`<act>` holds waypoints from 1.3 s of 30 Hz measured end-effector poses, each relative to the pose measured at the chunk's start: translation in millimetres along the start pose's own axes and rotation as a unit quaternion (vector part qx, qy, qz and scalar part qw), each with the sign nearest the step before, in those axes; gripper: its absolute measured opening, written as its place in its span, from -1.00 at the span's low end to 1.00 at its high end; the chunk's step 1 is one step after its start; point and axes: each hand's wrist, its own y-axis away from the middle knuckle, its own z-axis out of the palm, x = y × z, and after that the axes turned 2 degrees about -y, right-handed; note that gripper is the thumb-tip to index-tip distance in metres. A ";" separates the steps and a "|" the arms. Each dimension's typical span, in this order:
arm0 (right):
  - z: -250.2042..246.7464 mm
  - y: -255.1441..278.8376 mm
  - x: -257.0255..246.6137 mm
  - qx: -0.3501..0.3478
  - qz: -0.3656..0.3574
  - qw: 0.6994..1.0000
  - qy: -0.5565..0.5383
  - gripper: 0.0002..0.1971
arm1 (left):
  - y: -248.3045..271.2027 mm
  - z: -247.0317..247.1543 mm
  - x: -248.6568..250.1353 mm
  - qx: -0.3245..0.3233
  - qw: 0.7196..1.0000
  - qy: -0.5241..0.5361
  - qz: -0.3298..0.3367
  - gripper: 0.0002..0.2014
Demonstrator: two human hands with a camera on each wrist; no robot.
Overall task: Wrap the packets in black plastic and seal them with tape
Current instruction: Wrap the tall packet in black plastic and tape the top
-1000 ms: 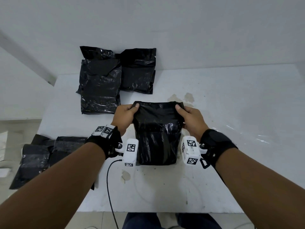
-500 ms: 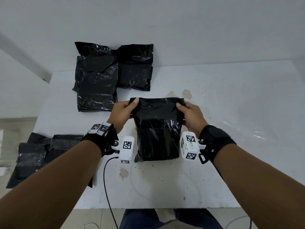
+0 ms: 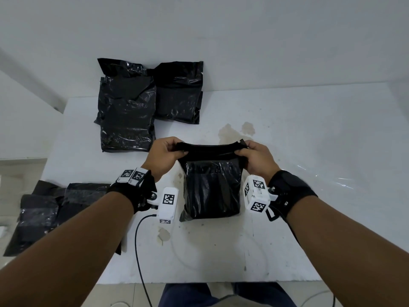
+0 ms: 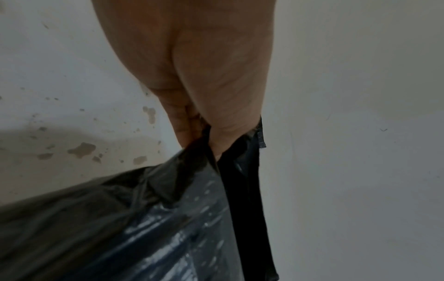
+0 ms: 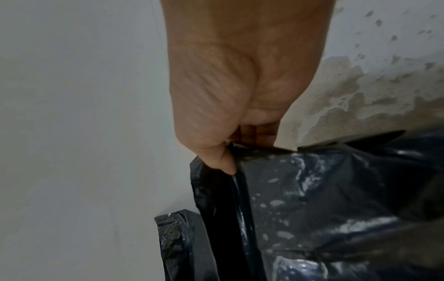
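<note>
Between my left hand (image 3: 164,155) and right hand (image 3: 256,157), each pinching a top corner, black plastic (image 3: 211,185) hangs toward me; fold comes nearward.

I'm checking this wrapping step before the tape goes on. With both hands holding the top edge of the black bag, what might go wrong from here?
1. The left hand and right hand pinch only the top corners of the black bag, so the thin plastic may stretch or slip free.
2. No tape is visible, so the fold may spring open if a hand lets go.
3. The table is stained, which could dirty the bag.
</note>
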 end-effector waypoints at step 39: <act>-13.1 3.9 -4.3 0.047 0.045 0.998 0.009 -0.66 | 2.4 -19.7 28.0 -0.178 0.978 -0.084 0.066 -0.83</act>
